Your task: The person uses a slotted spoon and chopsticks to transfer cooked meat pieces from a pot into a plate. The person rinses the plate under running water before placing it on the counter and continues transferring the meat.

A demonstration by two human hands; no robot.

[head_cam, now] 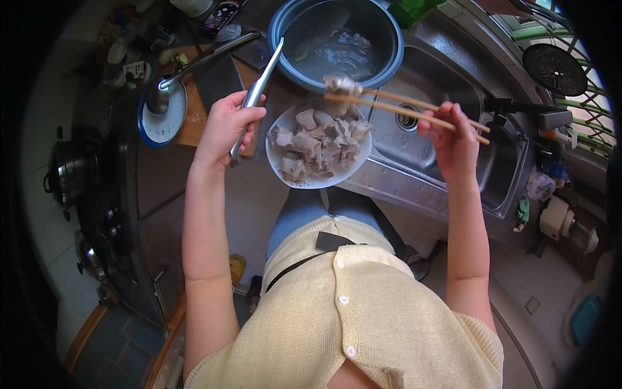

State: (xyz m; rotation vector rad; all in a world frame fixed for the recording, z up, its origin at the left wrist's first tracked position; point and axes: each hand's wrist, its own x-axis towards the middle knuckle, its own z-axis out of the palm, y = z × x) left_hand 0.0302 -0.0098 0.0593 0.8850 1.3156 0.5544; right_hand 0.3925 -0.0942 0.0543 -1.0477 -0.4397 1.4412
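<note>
My right hand [454,141] holds a pair of wooden chopsticks [401,108]. Their tips grip a pale chunk of boned meat [342,86], raised over the far edge of a white plate [360,160]. Piled on that plate are greyish cooked-looking meat pieces [316,138]. My left hand [233,121] is closed around the long shiny handle of a metal utensil [262,80], slanting up toward the basin; its exact kind is unclear. Behind the plate stands a blue-grey basin [274,53] of cloudy water, with something pale and glistening [347,51] in it.
At right is a stainless steel double sink [388,141] with a black faucet [520,107]. To the left, a metal ladle [158,99] rests on a blue-rimmed dish [163,129] beside a wooden cutting board [197,114] and a broad dark blade [218,80]. Pots [73,170] stand farther left.
</note>
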